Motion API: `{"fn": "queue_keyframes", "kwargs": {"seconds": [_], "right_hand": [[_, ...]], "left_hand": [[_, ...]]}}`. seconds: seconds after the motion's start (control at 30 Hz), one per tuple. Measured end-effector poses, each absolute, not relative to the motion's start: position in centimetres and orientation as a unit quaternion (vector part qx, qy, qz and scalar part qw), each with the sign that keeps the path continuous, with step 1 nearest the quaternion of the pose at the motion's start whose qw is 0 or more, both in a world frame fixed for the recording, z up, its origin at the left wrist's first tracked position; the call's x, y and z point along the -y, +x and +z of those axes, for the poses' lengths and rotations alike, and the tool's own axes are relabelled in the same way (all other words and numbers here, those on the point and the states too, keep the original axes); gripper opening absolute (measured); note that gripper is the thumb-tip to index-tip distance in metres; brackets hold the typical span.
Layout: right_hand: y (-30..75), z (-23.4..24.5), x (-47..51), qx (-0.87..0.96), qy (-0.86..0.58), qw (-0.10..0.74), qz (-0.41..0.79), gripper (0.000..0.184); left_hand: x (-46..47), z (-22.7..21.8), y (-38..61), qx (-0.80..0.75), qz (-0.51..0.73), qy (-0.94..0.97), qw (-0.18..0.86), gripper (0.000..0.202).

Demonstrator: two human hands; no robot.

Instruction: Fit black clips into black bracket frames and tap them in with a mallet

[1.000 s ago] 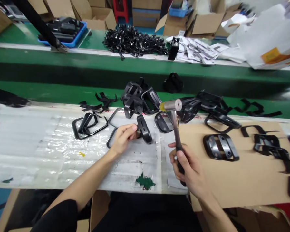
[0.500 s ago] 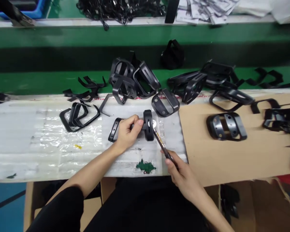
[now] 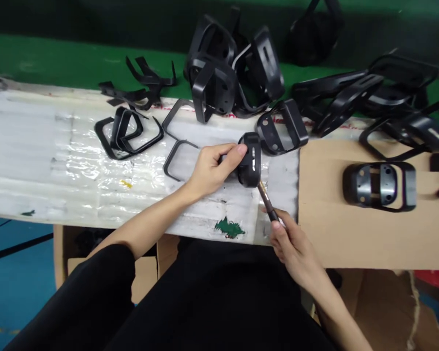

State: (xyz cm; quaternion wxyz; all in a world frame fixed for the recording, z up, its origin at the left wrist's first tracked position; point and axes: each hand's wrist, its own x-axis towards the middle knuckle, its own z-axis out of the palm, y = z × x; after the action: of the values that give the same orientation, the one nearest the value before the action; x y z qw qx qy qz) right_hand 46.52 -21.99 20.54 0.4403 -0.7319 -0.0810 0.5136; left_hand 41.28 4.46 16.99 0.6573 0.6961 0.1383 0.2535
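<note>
Head view: a black bracket (image 3: 249, 165) is at the middle part of the counter (image 3: 25, 146); whether it touches the surface, I cannot tell. The grip of the left hand (image 3: 214, 170) pinches it between thumb and fingers. The grip of the right hand (image 3: 294, 248) is closed around the handle of a hammer (image 3: 267, 201), whose far end is hidden by the bracket. Just beside the bracket, on its right, lies a slotted frame (image 3: 295, 124), leaving little room there. Behind, a pile of black frames (image 3: 225, 92) crowds the far side. Bent loops (image 3: 119, 136) lie to the left. On the right, a cardboard sheet (image 3: 325, 229) carries another frame (image 3: 356, 185).
</note>
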Motion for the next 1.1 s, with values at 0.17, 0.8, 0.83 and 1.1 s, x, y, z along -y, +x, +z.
{"fn": "queue_keyframes", "kwargs": {"seconds": [0.17,0.8,0.83,1.1], "right_hand": [[45.8,21.8,22.0,0.049,-0.713,0.566,0.41,0.038],[44.4,22.0,21.6,0.053,-0.676,0.652,0.339,0.037],[44.1,21.6,21.4,0.043,-0.682,0.626,0.375,0.04],[46.6,21.6,21.6,0.043,-0.73,0.444,0.517,0.049]], "left_hand": [[-4.4,17.3,41.5,-0.14,0.257,0.694,0.658,0.058],[-4.2,17.3,41.4,-0.162,0.258,0.697,0.65,0.06],[-4.2,17.3,41.4,-0.165,0.256,0.697,0.649,0.06],[-4.2,17.4,41.3,-0.168,0.266,0.704,0.637,0.059]]}}
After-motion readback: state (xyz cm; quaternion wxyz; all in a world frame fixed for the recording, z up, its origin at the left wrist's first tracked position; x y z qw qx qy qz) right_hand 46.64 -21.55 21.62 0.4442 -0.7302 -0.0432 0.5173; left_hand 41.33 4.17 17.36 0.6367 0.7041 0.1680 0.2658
